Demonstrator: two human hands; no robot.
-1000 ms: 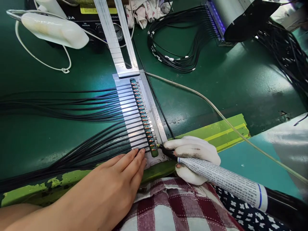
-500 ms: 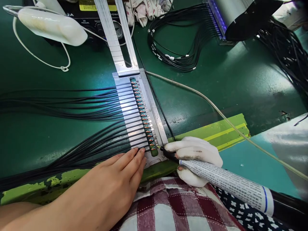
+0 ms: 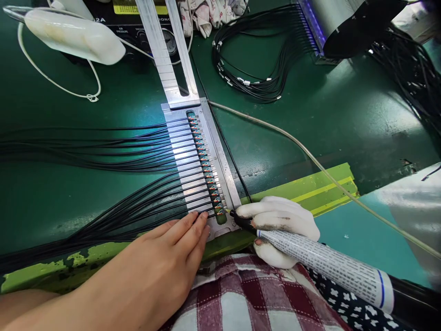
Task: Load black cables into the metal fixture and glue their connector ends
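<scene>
My bare left hand (image 3: 168, 259) lies across the front end of a flat metal jig (image 3: 215, 158), its fingers pressed together over the nearest black cable (image 3: 203, 203). Several such cables run into the jig side by side. Their stripped, coloured wires meet small metal connectors (image 3: 208, 172) above a long slot. In a white glove with bare fingertips, my right hand (image 3: 284, 220) grips a black syringe (image 3: 324, 257) with a white printed label and a curved black nozzle. The fine yellowish tip touches or hovers over the last connector; I cannot tell which.
The jig's slotted metal lid (image 3: 177, 69) stands raised behind it. A dial-fronted control box (image 3: 131, 41) is at the back left, beside a white handled object (image 3: 74, 39). Coiled cables (image 3: 248, 85) lead to a purple-lit unit (image 3: 312, 23). A pale hose (image 3: 292, 138) crosses the green bench.
Both hands and the syringe stay almost in place. The nozzle tip shifts only very slightly at the nearest connector.
</scene>
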